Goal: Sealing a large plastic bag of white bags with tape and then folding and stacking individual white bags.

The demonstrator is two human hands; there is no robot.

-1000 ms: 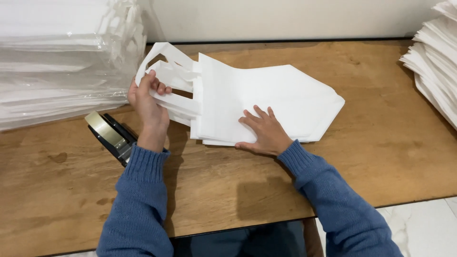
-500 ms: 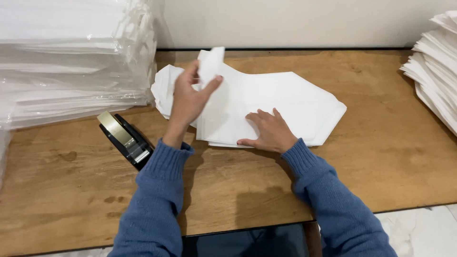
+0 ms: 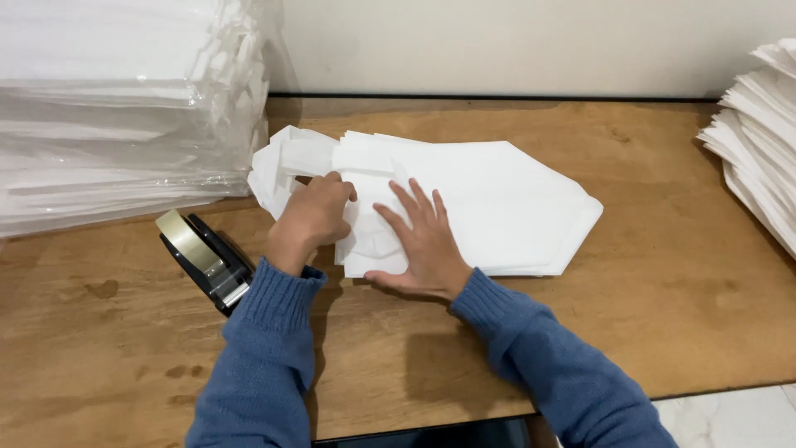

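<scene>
White bags (image 3: 481, 195), a flat stack of them with pointed ends, lie on the wooden table (image 3: 663, 315) in front of the person, handles toward the left. Half a second ago the left hand (image 3: 313, 217) was raised with a handle strip lifted above the stack; now it has come down and its fingers curl around the folded handles (image 3: 286, 162) at the stack's left end, pressing them flat. The right hand (image 3: 423, 245) has shifted slightly left and lies open, palm down, fingers spread on the near left corner of the stack (it grips nothing). A tape dispenser (image 3: 203, 257) sits on the table just beside the left sleeve. At far left a clear plastic wrapper (image 3: 124, 116) holds a tall pile of more white sheets; another loose pile of white bags (image 3: 759, 133) stands unwrapped at the right edge.
</scene>
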